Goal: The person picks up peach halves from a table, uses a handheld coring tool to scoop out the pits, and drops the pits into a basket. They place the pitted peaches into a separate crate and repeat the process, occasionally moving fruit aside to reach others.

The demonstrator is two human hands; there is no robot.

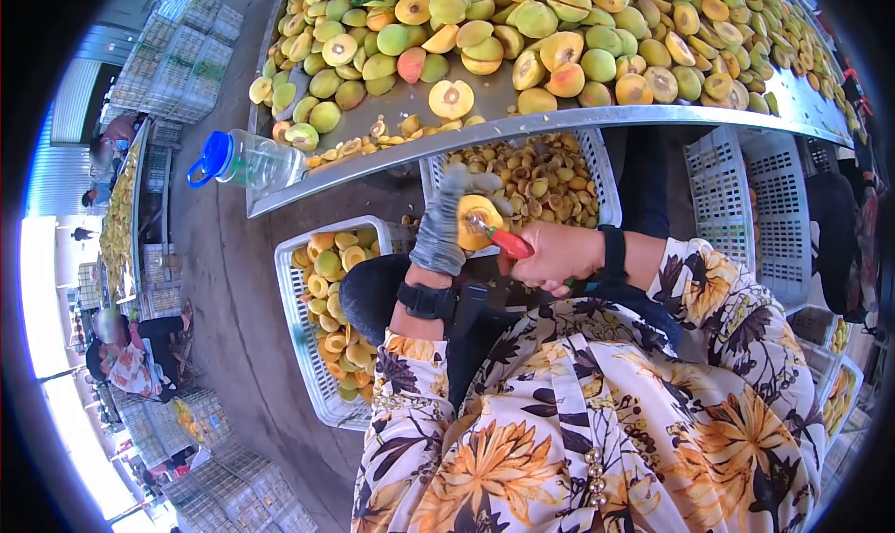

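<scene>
My left hand [440,224], in a grey glove, holds a halved yellow fruit [475,218] with its cut face turned to the right. My bare right hand [557,253] is closed round a red-handled tool [511,243]. The tool's metal tip touches the middle of the cut face. Under my hands, a white crate [606,174] holds many small brown and yellow pieces. On the metal table [401,151] above lies a large heap of whole and halved green, yellow and reddish fruit [559,53].
A white crate of halved fruit [336,300] stands beside my left knee. A clear jug with a blue lid [266,160] lies at the table's left corner. Empty crates [778,211] stand at the right. People [140,356] sit at the far left near stacked crates [177,58].
</scene>
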